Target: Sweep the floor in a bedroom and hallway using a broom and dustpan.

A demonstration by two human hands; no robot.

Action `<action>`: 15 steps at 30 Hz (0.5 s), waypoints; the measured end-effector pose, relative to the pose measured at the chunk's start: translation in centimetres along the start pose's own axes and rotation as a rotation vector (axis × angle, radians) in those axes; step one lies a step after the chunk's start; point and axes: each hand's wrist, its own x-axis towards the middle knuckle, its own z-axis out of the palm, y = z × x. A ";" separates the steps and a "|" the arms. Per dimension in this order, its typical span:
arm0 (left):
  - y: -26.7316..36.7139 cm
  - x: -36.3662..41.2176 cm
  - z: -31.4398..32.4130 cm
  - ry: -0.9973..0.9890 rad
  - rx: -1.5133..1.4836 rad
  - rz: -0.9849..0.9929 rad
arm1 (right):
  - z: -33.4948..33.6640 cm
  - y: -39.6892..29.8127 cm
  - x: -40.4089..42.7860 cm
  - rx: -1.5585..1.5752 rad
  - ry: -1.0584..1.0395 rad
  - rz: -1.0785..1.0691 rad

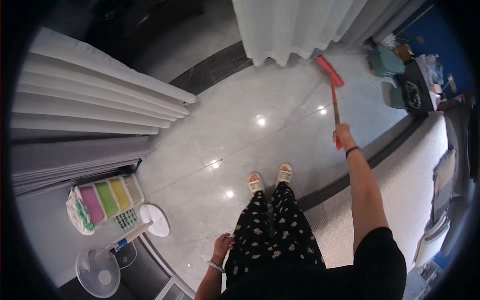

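My right hand (pixel 342 135), with a dark band at the wrist, grips the handle of a red broom (pixel 334 98). Its red head (pixel 330 70) is on the glossy grey tile floor (pixel 240 131), ahead and to the right near a curtain hem. Beside my left thigh hangs my left hand (pixel 224 244), a bracelet on its wrist and its fingers loosely bent. Whether it holds anything is unclear. My feet in cream slide sandals (pixel 256 183) stand on the tiles.
White curtains (pixel 296 30) frame a dark stone sill (pixel 212 69). At left are a multicoloured drawer unit (pixel 108 198) and a pedestal fan (pixel 98 273). A light-covered bed or sofa (pixel 397 180) runs along my right. Green stools (pixel 386 62) stand by a cluttered table (pixel 416 86).
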 end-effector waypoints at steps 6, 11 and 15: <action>0.1 -2.6 3.1 0.049 -0.059 0.011 | 1.2 9.2 7.0 -0.974 -0.134 -0.447; 0.6 -1.9 3.5 0.027 -0.141 0.039 | 2.8 16.5 -15.2 -0.744 -0.074 -0.664; 0.1 1.0 1.4 -0.009 -0.084 0.131 | 4.6 11.4 -28.4 -0.367 -0.521 0.255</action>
